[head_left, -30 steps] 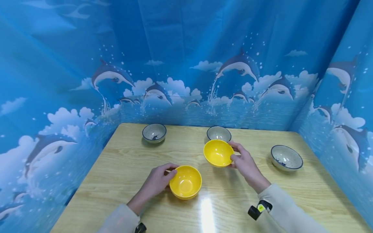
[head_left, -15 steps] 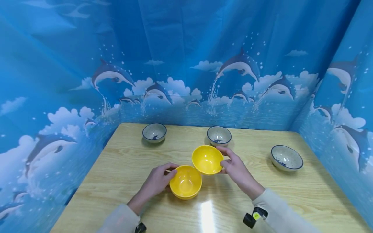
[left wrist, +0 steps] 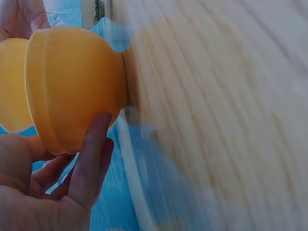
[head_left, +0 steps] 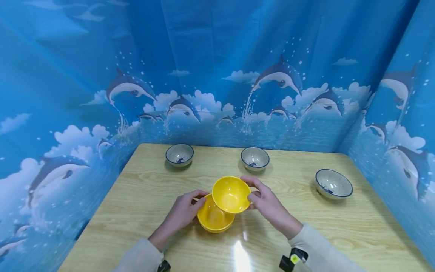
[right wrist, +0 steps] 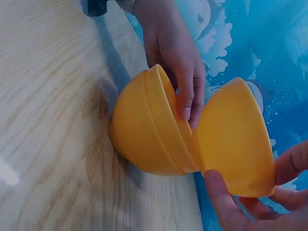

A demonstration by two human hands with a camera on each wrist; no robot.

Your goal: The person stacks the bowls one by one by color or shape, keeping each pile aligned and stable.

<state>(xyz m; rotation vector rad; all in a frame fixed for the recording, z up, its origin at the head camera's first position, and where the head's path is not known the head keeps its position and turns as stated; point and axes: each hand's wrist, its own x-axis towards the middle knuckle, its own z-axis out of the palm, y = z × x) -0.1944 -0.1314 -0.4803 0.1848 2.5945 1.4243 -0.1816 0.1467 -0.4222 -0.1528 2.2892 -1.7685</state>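
My left hand (head_left: 185,209) holds a stack of nested yellow bowls (head_left: 214,223) on the table, its thumb at the rim and fingers along the outer wall. Two rims show on this stack (right wrist: 147,127) in the right wrist view. My right hand (head_left: 270,204) grips another yellow bowl (head_left: 232,194) by its right side, thumb at the rim and fingers on the outside. That bowl is tilted and hangs over the far right part of the stack, covering some of its opening. In the right wrist view the raised bowl (right wrist: 236,142) comes close to the stack's rim; contact is unclear.
Three grey bowls with blue rims stand on the wooden table (head_left: 136,196): one at the back left (head_left: 180,155), one at the back middle (head_left: 255,158), one at the right (head_left: 334,184). A blue dolphin-print curtain (head_left: 217,75) borders the table's back and sides.
The right hand has carried its yellow bowl leftward and toward the person, from in front of the back middle grey bowl to over the stack. The left hand and the stack have stayed put.
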